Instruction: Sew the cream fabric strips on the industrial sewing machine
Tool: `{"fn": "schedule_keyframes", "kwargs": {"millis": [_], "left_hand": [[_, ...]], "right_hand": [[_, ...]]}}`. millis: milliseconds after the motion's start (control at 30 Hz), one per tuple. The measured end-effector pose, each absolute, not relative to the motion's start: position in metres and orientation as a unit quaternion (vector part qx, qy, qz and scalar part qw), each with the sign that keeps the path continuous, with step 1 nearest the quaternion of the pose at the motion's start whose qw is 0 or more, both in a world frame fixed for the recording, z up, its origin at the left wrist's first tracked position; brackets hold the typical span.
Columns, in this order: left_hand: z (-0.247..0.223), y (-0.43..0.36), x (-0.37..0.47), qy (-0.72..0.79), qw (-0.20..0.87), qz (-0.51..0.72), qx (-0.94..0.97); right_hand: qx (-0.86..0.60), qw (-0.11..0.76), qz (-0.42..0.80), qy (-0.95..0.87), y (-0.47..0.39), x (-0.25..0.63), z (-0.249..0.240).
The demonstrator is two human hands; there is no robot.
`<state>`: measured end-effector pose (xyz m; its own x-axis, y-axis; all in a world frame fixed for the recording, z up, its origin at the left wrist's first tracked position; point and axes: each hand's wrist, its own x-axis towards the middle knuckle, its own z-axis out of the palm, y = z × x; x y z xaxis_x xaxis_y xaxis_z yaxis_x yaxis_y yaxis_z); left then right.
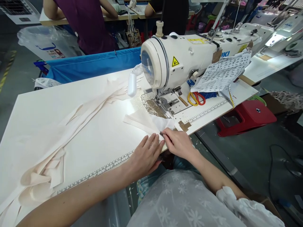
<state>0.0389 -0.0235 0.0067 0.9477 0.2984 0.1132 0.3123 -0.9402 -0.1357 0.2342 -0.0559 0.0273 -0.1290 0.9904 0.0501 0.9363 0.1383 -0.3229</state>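
Note:
A pale cream fabric piece point(144, 121) lies at the front edge of the table, just before the needle area of a white sewing machine point(180, 63). My left hand point(148, 154) rests on its near corner, fingers stretched out flat. Close beside it, my right hand point(177, 142) is closed around a small dark metal tool point(161, 133). Only the tool's tip shows, touching or just above the fabric; the rest is hidden in my fingers.
Long cream fabric strips point(78, 126) trail across the white table point(99, 142). Scissors with yellow and red handles point(197, 98) lie by the machine, under a printed sheet point(222, 72). A red stool point(248, 116) stands to the right. Other people point(90, 25) sit beyond the blue cloth point(94, 66).

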Motion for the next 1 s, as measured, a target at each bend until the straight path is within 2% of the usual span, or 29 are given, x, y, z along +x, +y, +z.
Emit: {"fn": "schedule_keyframes", "kwargs": {"millis": [267,333,467,567,767,1000], "left_hand": [[0.011,-0.025,0.04,-0.161,0.065,-0.035,-0.984],[0.012,-0.025,0.04,-0.164,0.064,-0.041,-0.983],[0.013,-0.02,0.039,-0.185,0.073,-0.059,-0.978],[0.014,-0.013,0.038,-0.207,0.069,-0.069,-0.974],[0.011,-0.006,0.039,-0.163,0.028,-0.09,-0.982],[0.014,-0.01,0.04,-0.161,0.033,-0.075,-0.984]], "right_hand": [[-0.625,0.062,0.106,-0.771,-0.053,0.236,0.041],[-0.619,0.099,0.131,-0.768,-0.054,0.244,0.044],[-0.665,0.252,0.148,-0.688,-0.063,0.257,0.041],[-0.673,0.291,0.131,-0.667,-0.07,0.255,0.032],[-0.65,0.242,0.081,-0.716,-0.062,0.238,0.017],[-0.646,0.183,0.069,-0.738,-0.054,0.237,0.017]]}}
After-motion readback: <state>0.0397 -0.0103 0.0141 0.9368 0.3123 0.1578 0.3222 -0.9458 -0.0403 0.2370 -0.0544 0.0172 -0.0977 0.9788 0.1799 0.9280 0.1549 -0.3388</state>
